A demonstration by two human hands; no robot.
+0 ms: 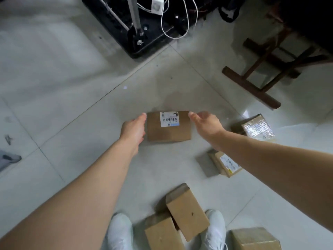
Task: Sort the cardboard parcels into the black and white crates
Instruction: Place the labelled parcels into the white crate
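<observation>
A flat cardboard parcel [169,131] with a white barcode label lies on the tiled floor in the middle of the view. My left hand [134,129] is at its left edge and my right hand [205,123] at its right edge. Both have fingers spread and neither grips the parcel. Whether they touch its sides I cannot tell. Several other parcels lie around: a tape-wrapped one [257,128] to the right, a labelled one [225,164] under my right forearm, two plain ones [187,212] [162,233] between my shoes, one [255,239] at bottom right. No crate is in view.
A black base plate [115,13] with a metal post and white cables stands at the top. A dark wooden stool frame [266,69] is at the upper right. My white shoes [119,231] are at the bottom edge. Grey scraps [9,158] lie at the left edge.
</observation>
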